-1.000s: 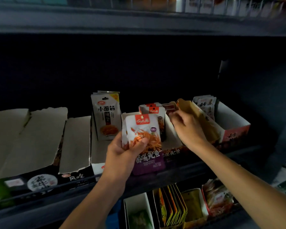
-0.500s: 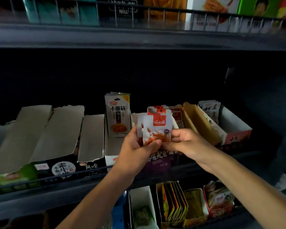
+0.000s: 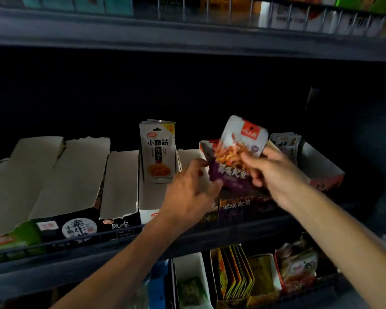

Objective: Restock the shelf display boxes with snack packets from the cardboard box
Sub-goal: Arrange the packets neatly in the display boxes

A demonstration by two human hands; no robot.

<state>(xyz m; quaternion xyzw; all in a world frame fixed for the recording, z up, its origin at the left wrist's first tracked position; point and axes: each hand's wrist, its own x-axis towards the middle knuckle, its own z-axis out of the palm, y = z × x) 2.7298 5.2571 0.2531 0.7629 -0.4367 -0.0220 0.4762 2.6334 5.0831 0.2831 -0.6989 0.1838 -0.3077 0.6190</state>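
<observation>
My right hand (image 3: 270, 168) grips a snack packet (image 3: 239, 150), white and purple with a red label and orange food printed on it. The packet is tilted to the right above the purple display box (image 3: 234, 206) on the middle shelf. More packets of this kind stand in that box behind it, mostly hidden. My left hand (image 3: 189, 192) is just left of the packet with loosely curled fingers, and its thumb tip lies against the packet's lower left corner. The cardboard supply box is out of view.
Left of the purple box, upright white noodle-snack packets (image 3: 157, 152) stand in a white box. At the right is a red-fronted box (image 3: 325, 184) with small packets. Boxes with closed flaps (image 3: 71, 175) fill the left. The lower shelf holds yellow packets (image 3: 234, 270). An upper shelf (image 3: 187, 36) hangs overhead.
The packet passed from my left hand into my right, then rose and tilted right over the purple box. My left hand let go of it and dropped slightly left.
</observation>
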